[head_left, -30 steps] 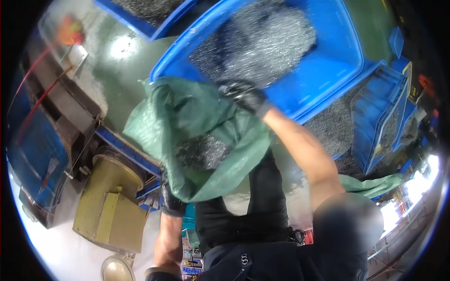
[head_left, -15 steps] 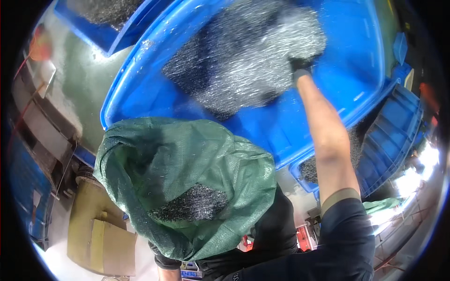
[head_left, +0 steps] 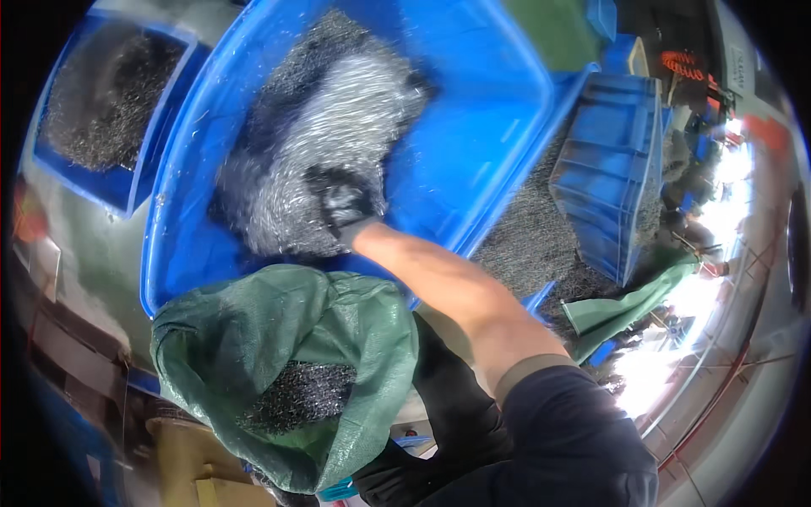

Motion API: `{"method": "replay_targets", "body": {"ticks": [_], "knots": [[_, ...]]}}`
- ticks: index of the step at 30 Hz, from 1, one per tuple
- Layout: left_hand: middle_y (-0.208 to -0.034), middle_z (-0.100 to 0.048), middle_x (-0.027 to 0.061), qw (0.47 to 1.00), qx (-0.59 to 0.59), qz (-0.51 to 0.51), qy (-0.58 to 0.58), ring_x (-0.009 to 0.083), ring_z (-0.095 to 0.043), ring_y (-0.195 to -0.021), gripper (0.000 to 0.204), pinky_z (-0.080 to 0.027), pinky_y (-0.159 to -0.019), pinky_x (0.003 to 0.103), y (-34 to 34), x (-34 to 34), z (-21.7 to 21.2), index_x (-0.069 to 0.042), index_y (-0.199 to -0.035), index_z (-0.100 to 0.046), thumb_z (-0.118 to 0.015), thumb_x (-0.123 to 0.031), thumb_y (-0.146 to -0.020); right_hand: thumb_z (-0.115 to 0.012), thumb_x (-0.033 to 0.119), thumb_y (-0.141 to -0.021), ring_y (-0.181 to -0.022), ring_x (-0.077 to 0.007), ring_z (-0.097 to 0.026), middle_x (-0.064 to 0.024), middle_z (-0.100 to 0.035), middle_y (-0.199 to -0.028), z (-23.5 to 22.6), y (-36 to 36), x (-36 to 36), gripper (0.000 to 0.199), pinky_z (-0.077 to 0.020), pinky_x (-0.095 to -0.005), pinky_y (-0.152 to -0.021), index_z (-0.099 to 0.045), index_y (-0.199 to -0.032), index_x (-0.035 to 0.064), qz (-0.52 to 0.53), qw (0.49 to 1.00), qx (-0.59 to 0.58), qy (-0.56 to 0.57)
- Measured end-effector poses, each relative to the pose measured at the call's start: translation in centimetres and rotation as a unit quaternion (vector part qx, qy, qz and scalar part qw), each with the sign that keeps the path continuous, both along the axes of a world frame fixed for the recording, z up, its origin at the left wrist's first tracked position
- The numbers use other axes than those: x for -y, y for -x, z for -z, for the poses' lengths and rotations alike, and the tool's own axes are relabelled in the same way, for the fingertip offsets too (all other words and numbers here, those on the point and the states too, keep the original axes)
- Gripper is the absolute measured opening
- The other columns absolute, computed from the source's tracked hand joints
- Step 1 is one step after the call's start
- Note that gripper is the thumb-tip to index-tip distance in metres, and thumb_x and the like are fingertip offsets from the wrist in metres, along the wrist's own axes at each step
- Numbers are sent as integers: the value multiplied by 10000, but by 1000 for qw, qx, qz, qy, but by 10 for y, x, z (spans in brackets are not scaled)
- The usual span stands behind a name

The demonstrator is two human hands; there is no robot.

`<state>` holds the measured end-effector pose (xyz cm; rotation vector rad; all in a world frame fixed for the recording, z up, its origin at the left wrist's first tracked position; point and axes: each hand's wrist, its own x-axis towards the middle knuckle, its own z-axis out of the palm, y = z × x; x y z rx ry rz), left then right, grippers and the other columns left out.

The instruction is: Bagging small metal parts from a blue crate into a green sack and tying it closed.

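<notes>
My right hand (head_left: 342,201), in a dark glove, is at the near side of a heap of small shiny metal pieces (head_left: 338,118) in a big blue tub (head_left: 469,152). Motion smears its fingers, so whether they are closed does not show. Nearer to me, a green woven sack (head_left: 372,338) gapes open, with more dark metal pieces (head_left: 304,395) inside. Its rim is against the tub's near edge. My left hand is almost wholly hidden behind the sack's lower edge; only a dark bit (head_left: 269,483) shows there, fingers unseen.
A smaller blue bin (head_left: 148,160) holding similar pieces stands at the far left. To the right are a ribbed blue crate (head_left: 604,169), a spread of dark metal pieces (head_left: 528,228) and a green cloth or sack (head_left: 629,304). A yellowish drum (head_left: 182,460) stands at lower left.
My view has swung to the right. My right hand has come back toward me and the sack, from the heap's right edge to its near side.
</notes>
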<state>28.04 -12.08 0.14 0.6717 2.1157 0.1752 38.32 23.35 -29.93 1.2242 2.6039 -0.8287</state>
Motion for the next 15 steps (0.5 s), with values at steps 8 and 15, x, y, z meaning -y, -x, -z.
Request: {"method": "replay_targets", "body": {"ticks": [8, 15], "knots": [[-652, -479, 19, 991, -79, -104, 12, 186, -469, -625, 216, -410, -598, 353, -3, -18, -31, -95, -829, -553, -528, -310, -817, -475, 121, -790, -936, -301, -595, -151, -618, -1004, -12, 16, -8, 339, -460, -429, -816, -582, -1111, 131, -96, 991, 94, 14], [-1011, -516, 200, 996, 46, -4, 81, 353, -492, -918, 629, -421, -794, 408, 16, -23, -43, 63, -1186, -411, -643, -264, -701, -503, 190, -802, -1089, -275, -513, -143, -526, -1222, -65, 23, -56, 431, -402, -357, -931, -514, -1233, 176, 17, 970, 86, 228]]}}
